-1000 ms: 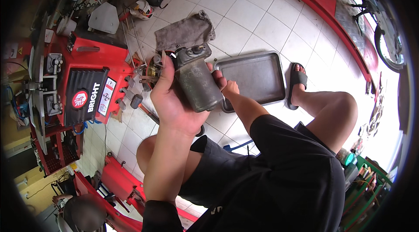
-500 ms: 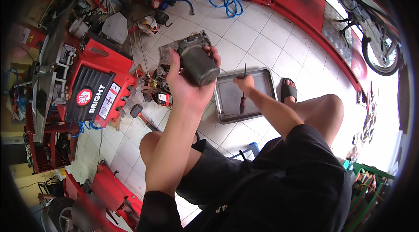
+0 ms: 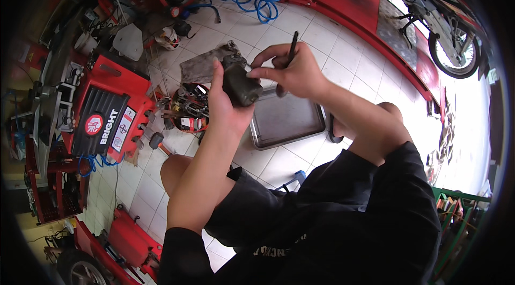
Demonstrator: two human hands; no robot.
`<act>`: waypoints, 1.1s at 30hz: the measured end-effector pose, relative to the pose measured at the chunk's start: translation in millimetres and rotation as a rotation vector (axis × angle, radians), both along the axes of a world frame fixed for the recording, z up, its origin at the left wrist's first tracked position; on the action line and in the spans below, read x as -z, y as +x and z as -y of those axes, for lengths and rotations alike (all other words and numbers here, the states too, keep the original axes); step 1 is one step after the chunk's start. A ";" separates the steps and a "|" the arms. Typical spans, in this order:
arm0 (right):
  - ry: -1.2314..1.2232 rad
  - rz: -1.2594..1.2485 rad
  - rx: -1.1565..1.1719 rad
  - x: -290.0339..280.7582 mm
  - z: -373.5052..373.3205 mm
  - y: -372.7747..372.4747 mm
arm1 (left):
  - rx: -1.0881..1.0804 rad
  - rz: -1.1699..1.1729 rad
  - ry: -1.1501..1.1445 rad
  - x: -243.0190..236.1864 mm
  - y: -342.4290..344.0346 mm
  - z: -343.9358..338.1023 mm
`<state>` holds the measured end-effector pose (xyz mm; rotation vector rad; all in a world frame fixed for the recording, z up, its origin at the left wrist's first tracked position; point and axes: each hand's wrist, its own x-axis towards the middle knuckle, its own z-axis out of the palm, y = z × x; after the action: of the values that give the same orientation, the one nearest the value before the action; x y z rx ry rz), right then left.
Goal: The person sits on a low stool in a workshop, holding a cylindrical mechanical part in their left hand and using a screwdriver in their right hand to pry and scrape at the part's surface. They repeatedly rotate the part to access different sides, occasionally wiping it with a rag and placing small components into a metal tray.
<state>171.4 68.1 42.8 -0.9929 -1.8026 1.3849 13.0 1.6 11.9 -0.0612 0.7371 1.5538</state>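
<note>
Above the metal tray [image 3: 287, 121], your left hand [image 3: 228, 105] grips the grimy engine part [image 3: 240, 82]. Your right hand [image 3: 298, 73], earlier down by that tray, now pinches a thin dark tool [image 3: 291, 51] against the part, so work on it has begun.

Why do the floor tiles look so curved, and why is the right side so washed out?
Head view: the fisheye lens bends the tile lines and the red ramp toward the black rim; daylight blows out the floor beside the motorbike; the left hand, the dark metal part and the right hand with its thin tool are sharp, evenly lit.
</note>
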 end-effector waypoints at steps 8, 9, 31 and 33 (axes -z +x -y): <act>-0.085 0.001 0.082 8.4 1.1 2.0 | 0.144 -0.214 0.137 20.0 20.5 -6.8; -0.002 0.001 0.063 8.2 -0.7 3.0 | 0.128 -0.233 0.143 21.3 20.4 -8.6; 0.139 0.016 0.145 2.9 -1.2 7.2 | 0.086 -0.300 0.231 12.9 23.9 -12.1; 0.143 0.002 0.141 3.4 -0.6 7.4 | 0.082 -0.313 0.229 13.4 23.7 -11.2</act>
<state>178.8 68.7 39.4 -1.0246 -1.7697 1.1538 36.7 12.8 -1.5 0.3850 0.7880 1.5767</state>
